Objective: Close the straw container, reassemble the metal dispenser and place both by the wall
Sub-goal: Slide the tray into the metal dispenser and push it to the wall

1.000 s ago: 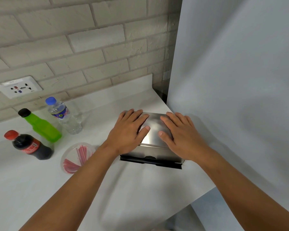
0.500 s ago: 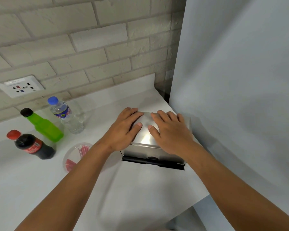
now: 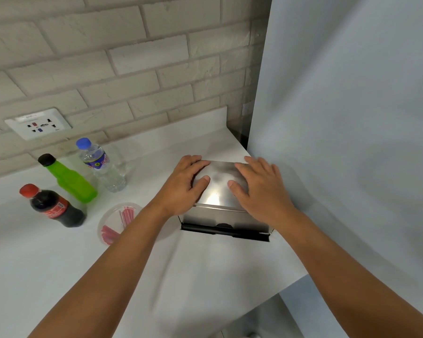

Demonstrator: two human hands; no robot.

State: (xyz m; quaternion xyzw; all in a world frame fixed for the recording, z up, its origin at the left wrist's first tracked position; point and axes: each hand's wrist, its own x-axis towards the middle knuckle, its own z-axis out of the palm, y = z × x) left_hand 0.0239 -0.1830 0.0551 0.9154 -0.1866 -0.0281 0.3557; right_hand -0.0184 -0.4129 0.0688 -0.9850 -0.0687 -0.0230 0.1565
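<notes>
Surface: white counter [image 3: 47, 264] under a pale brick wall [image 3: 132, 57].
Straw container [image 3: 117, 222]: near front, round, clear, red straws inside.
Metal dispenser [image 3: 220, 191]: right end of counter, beside grey panel [image 3: 352, 118].
Left hand [image 3: 183, 189]: flat on dispenser top, fingers loosely spread.
Right hand [image 3: 259, 189]: flat beside it, fingers spread.
Bottles: cola [image 3: 51, 206], green [image 3: 69, 179], water [image 3: 100, 167], nearer the wall.

A white counter [image 3: 59, 264] carries three bottles [image 3: 69, 181], a straw container [image 3: 117, 223] and a metal dispenser [image 3: 220, 191].
</notes>
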